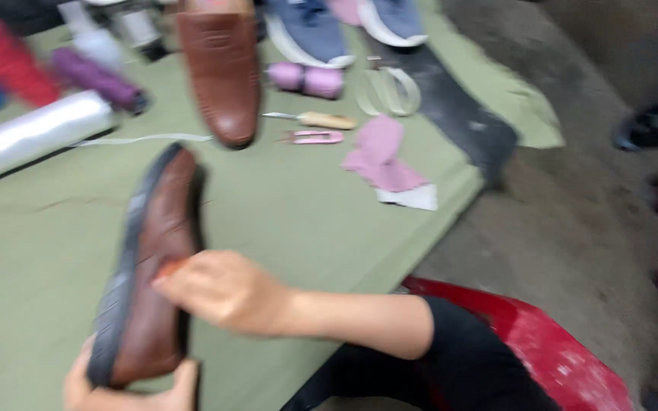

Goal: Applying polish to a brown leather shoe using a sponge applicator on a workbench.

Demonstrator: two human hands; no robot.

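A brown leather shoe (150,266) with a dark sole lies on its side above the green mat (298,213). My left hand (127,388) grips its heel end from below. My right hand (222,289) reaches across and presses against the shoe's upper, with something small and orange-red at the fingertips; the blur hides what it is. The matching brown shoe (222,72) stands upright on the mat farther back.
On the mat lie an awl with a wooden handle (317,119), pink snips (314,137), pink cloth scraps (382,156), thread spools (1,61), a clear plastic roll (36,131) and blue sneakers (310,30). A red plastic seat (542,346) is at my right.
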